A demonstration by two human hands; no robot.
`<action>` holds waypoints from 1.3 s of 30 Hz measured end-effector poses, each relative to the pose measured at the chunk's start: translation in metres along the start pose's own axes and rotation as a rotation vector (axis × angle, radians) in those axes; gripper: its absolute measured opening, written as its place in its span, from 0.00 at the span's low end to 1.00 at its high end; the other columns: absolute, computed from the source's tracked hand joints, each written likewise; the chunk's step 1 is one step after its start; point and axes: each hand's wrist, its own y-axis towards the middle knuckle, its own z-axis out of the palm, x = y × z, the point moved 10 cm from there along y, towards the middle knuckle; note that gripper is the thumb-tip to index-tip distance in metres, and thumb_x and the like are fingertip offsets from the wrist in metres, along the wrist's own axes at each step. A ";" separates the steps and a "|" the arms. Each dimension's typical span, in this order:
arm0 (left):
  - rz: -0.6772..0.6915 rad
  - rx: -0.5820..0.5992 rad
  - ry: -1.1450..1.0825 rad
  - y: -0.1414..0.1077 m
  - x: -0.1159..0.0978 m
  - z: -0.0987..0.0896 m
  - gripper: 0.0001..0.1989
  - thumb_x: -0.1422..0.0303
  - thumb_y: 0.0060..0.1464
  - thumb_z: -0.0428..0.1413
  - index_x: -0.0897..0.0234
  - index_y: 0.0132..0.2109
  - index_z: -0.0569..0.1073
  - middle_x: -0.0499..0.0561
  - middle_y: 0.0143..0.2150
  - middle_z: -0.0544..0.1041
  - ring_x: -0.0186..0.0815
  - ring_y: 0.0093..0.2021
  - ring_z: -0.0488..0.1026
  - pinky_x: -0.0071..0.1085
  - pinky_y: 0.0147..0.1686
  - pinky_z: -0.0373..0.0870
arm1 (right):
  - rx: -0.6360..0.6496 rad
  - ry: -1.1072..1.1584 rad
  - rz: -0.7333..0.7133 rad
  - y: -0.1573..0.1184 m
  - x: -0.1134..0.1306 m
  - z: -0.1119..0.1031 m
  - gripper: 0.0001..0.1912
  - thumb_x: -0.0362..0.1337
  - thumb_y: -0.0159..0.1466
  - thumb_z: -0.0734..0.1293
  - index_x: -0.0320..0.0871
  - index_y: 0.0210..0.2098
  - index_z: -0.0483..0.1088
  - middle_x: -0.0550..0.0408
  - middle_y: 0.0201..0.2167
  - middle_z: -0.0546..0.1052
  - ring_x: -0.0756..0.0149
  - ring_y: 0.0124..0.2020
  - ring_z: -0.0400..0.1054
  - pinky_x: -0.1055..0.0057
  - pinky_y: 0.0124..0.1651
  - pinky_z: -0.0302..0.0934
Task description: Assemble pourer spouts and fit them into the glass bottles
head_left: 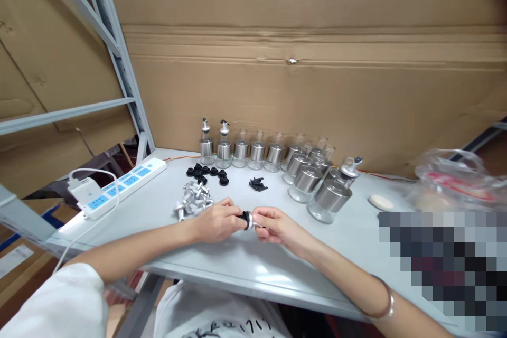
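Near the table's front edge, a pour spout (250,219) with a black stopper and a silver collar is held between both hands. My left hand (219,222) is closed round the black stopper end. From the other side, my right hand (279,228) pinches the thin spout end, whose tip is partly hidden by the fingers. Beside my left hand lies a pile of silver spout pieces (195,196). Behind that are several black rubber stoppers (214,171). Small black flap pieces (258,184) lie in a loose heap beyond the hands.
Glass bottles with steel sleeves (257,152) stand in a row at the back; a few, like the right front bottle (330,198), carry spouts. A power strip (124,187) lies left. A white oval object (381,202) and a clear plastic bag (455,182) are right.
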 end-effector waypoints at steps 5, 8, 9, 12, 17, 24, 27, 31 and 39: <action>-0.038 0.054 0.069 -0.002 -0.005 0.004 0.12 0.65 0.60 0.45 0.60 0.35 0.73 0.54 0.30 0.75 0.35 0.28 0.66 0.37 0.42 0.61 | 0.031 -0.106 0.018 -0.002 0.001 0.001 0.29 0.59 0.46 0.73 0.39 0.27 0.64 0.67 0.15 0.60 0.80 0.17 0.50 0.76 0.21 0.37; -0.032 0.047 0.103 0.000 -0.005 0.005 0.09 0.66 0.58 0.47 0.61 0.36 0.72 0.53 0.29 0.75 0.35 0.27 0.66 0.36 0.41 0.60 | 0.021 -0.158 0.020 0.000 0.002 -0.001 0.29 0.60 0.46 0.72 0.40 0.27 0.64 0.67 0.14 0.60 0.80 0.16 0.50 0.76 0.21 0.39; -0.014 0.043 0.115 0.000 -0.006 0.006 0.09 0.67 0.58 0.47 0.61 0.36 0.71 0.53 0.29 0.75 0.35 0.27 0.66 0.36 0.42 0.60 | 0.018 -0.161 0.021 0.000 0.001 -0.001 0.29 0.60 0.46 0.72 0.40 0.27 0.63 0.67 0.14 0.60 0.80 0.16 0.51 0.76 0.21 0.39; 0.021 0.027 0.138 0.000 -0.006 0.007 0.08 0.69 0.58 0.46 0.62 0.38 0.69 0.52 0.29 0.75 0.34 0.27 0.67 0.36 0.43 0.60 | -0.001 -0.156 0.012 0.000 0.002 -0.001 0.26 0.58 0.49 0.70 0.41 0.26 0.62 0.67 0.14 0.60 0.79 0.16 0.51 0.76 0.22 0.40; 0.035 -0.036 0.143 -0.001 -0.004 0.003 0.04 0.71 0.57 0.47 0.62 0.38 0.67 0.52 0.31 0.76 0.34 0.30 0.70 0.35 0.44 0.60 | -0.029 -0.199 -0.038 -0.004 0.009 0.000 0.19 0.50 0.53 0.68 0.42 0.27 0.61 0.67 0.13 0.62 0.78 0.16 0.52 0.75 0.24 0.44; 0.275 -0.256 0.245 -0.004 -0.028 -0.015 0.04 0.73 0.59 0.46 0.62 0.42 0.61 0.47 0.32 0.77 0.29 0.26 0.70 0.33 0.42 0.63 | -0.053 -0.185 -0.049 -0.005 0.009 -0.001 0.18 0.49 0.53 0.68 0.42 0.27 0.61 0.67 0.14 0.62 0.77 0.17 0.52 0.74 0.24 0.47; 0.305 -0.321 0.308 -0.005 -0.032 -0.024 0.04 0.71 0.61 0.47 0.62 0.43 0.61 0.45 0.31 0.78 0.28 0.26 0.72 0.32 0.41 0.62 | -0.036 -0.181 -0.081 -0.005 0.012 -0.002 0.18 0.50 0.54 0.68 0.42 0.27 0.62 0.66 0.14 0.62 0.77 0.17 0.53 0.74 0.24 0.46; 0.352 -0.378 0.498 -0.008 -0.039 -0.032 0.05 0.70 0.62 0.48 0.62 0.45 0.63 0.46 0.32 0.80 0.29 0.28 0.74 0.33 0.41 0.60 | 0.017 -0.145 -0.145 -0.006 0.017 0.000 0.19 0.51 0.56 0.69 0.41 0.31 0.64 0.66 0.16 0.61 0.77 0.17 0.53 0.74 0.23 0.46; 0.330 -0.449 0.690 -0.009 -0.048 -0.039 0.08 0.64 0.65 0.47 0.63 0.42 0.67 0.44 0.26 0.78 0.29 0.23 0.69 0.35 0.39 0.54 | 0.036 -0.060 -0.155 -0.007 0.016 0.003 0.19 0.50 0.56 0.70 0.42 0.30 0.64 0.66 0.16 0.59 0.77 0.17 0.52 0.77 0.17 0.43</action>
